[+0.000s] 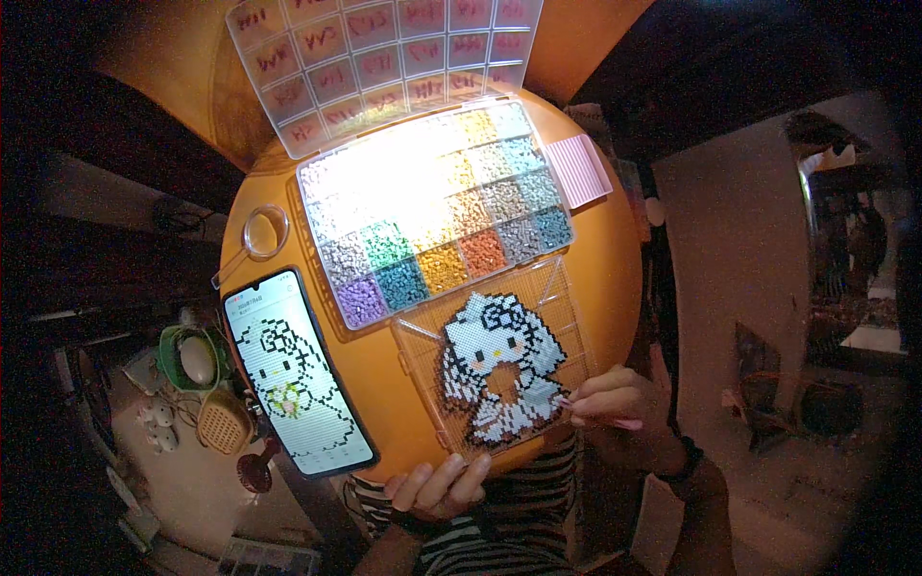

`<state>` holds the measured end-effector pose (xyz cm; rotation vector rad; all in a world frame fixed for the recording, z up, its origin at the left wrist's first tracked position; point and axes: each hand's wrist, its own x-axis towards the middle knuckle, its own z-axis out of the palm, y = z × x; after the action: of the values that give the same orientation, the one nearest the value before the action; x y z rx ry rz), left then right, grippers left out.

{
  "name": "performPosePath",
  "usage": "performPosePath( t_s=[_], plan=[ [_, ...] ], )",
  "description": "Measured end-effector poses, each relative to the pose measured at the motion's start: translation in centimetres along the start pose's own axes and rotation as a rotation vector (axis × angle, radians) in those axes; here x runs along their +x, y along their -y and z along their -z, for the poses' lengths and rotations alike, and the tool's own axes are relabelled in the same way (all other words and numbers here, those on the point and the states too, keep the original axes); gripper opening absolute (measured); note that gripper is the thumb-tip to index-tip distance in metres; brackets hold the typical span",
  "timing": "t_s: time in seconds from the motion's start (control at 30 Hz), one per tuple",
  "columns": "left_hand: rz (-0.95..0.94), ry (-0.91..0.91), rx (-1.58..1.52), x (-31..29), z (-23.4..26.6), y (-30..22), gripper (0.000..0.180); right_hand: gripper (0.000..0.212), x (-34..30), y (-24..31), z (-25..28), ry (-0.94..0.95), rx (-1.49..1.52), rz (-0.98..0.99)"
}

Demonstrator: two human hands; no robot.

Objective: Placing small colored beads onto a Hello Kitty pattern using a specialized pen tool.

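Note:
A clear square pegboard lies near the table's front edge. On it is a bead picture of a white long-eared character with a dark outline and a bow; a gap shows in its middle. My right hand is at the board's right side, closed round slim pink tweezers, their tip by the picture's lower right edge. My left hand rests at the table's front edge, fingers stretched out and holding nothing. Its fingertips are close to the board's lower left corner; whether they touch it I cannot tell.
Beyond the board stands a compartment box of coloured beads, its clear lid raised, bright glare over its middle. A phone showing a pixel pattern, a round clear handled scoop and a pink striped pad share the orange table.

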<state>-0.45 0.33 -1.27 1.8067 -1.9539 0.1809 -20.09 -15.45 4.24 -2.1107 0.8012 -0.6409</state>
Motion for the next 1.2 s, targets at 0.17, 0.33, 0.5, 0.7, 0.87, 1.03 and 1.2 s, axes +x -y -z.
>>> performPosePath(
  t_s=[0.17,0.33,0.5,0.7,0.87,1.03,1.2],
  plan=[
    [0.000,0.025,0.000,0.1,0.3,0.0,0.020,0.022,0.3,0.3,-0.2,-0.001,-0.072,0.010],
    [-0.001,0.009,-0.012,0.1,0.2,0.1,0.020,0.023,0.3,0.2,-0.2,-0.002,-0.076,0.026],
    [-0.005,-0.001,-0.015,0.2,0.2,0.2,0.020,0.023,0.4,0.3,-0.2,0.004,-0.092,0.018],
    [-0.013,0.073,-0.023,0.5,0.8,0.3,0.020,0.024,0.5,0.4,-0.2,0.025,-0.138,0.027],
    [-0.011,0.076,-0.004,0.3,0.8,0.2,0.019,0.024,0.5,0.4,-0.2,0.014,-0.136,0.031],
    [-0.043,0.049,0.026,-0.9,0.1,0.4,0.020,0.023,0.3,0.6,0.1,0.000,-0.084,-0.003],
    [-0.041,-0.087,0.014,0.4,-0.1,0.4,0.021,0.017,0.9,0.7,0.9,-0.050,-0.018,-0.025]
  ],
)
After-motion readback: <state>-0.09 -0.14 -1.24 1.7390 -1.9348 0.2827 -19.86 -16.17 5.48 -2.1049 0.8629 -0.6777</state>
